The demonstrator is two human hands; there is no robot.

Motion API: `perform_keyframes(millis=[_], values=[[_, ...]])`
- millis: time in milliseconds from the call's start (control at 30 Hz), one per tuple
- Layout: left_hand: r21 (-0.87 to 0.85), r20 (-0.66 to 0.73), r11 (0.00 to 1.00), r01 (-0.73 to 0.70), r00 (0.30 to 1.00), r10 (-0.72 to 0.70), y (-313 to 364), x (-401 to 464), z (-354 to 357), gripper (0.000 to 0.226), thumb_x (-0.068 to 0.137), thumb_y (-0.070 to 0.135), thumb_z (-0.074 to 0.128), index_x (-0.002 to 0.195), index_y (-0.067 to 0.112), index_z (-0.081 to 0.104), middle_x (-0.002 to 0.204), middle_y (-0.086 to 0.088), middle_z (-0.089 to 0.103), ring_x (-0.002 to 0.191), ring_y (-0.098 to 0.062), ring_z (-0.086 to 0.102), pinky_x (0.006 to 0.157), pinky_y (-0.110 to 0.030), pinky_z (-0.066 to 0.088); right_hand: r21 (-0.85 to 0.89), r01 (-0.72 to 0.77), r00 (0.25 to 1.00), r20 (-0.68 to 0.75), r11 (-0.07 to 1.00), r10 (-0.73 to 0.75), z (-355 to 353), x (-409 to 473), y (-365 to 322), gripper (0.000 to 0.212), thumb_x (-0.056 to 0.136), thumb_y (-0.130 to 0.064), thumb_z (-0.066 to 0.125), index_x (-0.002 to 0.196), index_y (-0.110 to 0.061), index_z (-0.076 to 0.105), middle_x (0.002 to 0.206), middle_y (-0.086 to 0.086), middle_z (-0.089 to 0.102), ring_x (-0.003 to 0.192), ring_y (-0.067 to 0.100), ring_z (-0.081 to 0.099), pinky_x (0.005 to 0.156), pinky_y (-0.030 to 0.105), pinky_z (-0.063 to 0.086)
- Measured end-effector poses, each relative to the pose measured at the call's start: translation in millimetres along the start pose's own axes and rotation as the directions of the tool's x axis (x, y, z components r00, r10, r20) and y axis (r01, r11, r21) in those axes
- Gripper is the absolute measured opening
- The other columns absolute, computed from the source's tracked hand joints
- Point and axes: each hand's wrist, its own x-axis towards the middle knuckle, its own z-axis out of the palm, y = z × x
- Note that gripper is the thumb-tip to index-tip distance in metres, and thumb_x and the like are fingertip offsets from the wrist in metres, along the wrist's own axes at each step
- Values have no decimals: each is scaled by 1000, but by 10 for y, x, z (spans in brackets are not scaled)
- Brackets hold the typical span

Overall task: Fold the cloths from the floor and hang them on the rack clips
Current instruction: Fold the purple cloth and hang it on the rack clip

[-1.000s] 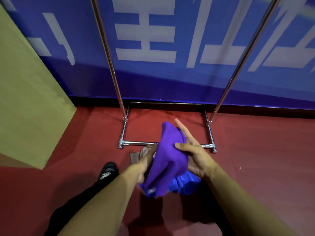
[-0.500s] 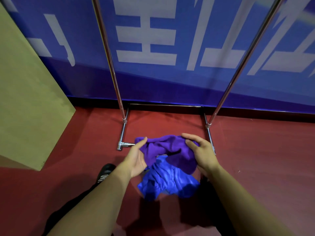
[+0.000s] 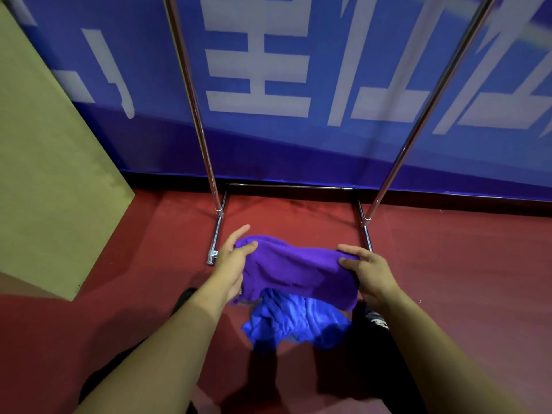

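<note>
The purple cloth (image 3: 295,270) hangs stretched between both hands above the red floor (image 3: 463,264), just in front of the chrome rack base (image 3: 215,237), probably spread wide so its edges can be matched for a fold. The left hand (image 3: 231,261) pinches one top corner, thumb over the fabric and forefinger pointing free; the right hand (image 3: 369,271) grips the opposite corner with curled fingers. A crumpled blue cloth (image 3: 294,322) lies on the floor beneath, untouched. No rack clips are in view.

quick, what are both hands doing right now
Left hand: pinching the left end of the purple cloth.
Right hand: gripping the cloth's right end, so it hangs stretched between the hands.
</note>
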Motion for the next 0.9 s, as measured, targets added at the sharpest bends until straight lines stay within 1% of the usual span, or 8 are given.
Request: perform_keyframes(millis=[167,333,500,567,633,700,800,900], values=[[-65,59,997,34,998,-30,167,17,-109,53,89,-19,45,124,13,68,99,-18,72,77,-24,71,72,-31,62,-26,68,995,-77,997,-69,-84,27,-48,26,82,3,72,101,-13,76,100,13,74,80,17,65,76,27,52],[-45,6,999,-5,1000,6,145,59,-174,60,85,-26,42,109,17,76,121,-25,65,106,-34,62,107,-49,46,-173,163,973,-137,971,-188,-77,29,-27,23,77,-5,80,93,-21,79,101,4,76,90,16,68,92,35,55],[-30,-130,999,-45,991,41,206,95,-220,59,82,-26,48,97,20,80,124,-20,68,124,-37,60,113,-48,42,-307,262,936,-151,915,-318,-123,9,-79,29,80,-6,78,107,-16,76,104,-2,74,89,-1,64,94,22,47],[-5,-135,998,59,989,-59,204,103,-247,58,83,-27,45,104,16,77,121,-22,68,115,-37,64,107,-47,48,-340,293,924,-140,894,-356,-126,11,-80,30,81,-5,77,108,-18,76,106,-2,74,92,3,65,97,23,46],[109,-103,956,273,959,-262,200,54,-274,52,91,-23,39,121,7,68,104,-21,71,86,-30,72,82,-39,62,-369,321,907,-146,872,-396,-129,21,-66,33,81,-4,76,110,-19,76,108,-2,73,99,9,66,101,23,45],[251,-64,840,481,874,-481,203,-4,-299,38,99,-13,35,120,3,62,78,-14,73,59,-22,71,54,-32,60,-378,345,892,-153,859,-425,-130,13,-74,37,81,-2,74,114,-19,74,110,-3,72,103,9,64,100,18,43],[373,-9,657,655,710,-704,149,-5,-360,31,107,13,39,91,13,65,70,-6,69,56,-19,68,66,-33,58,-351,364,885,-160,863,-438,-140,10,-103,41,82,-1,73,117,-21,73,112,-5,71,105,7,63,103,21,43],[539,-14,529,655,636,-772,48,25,-375,28,105,18,36,100,20,63,88,-6,70,74,-23,68,74,-39,56,-347,380,882,-142,857,-449,-126,4,-112,41,82,-2,72,117,-24,73,113,-9,70,105,6,63,104,25,44]])
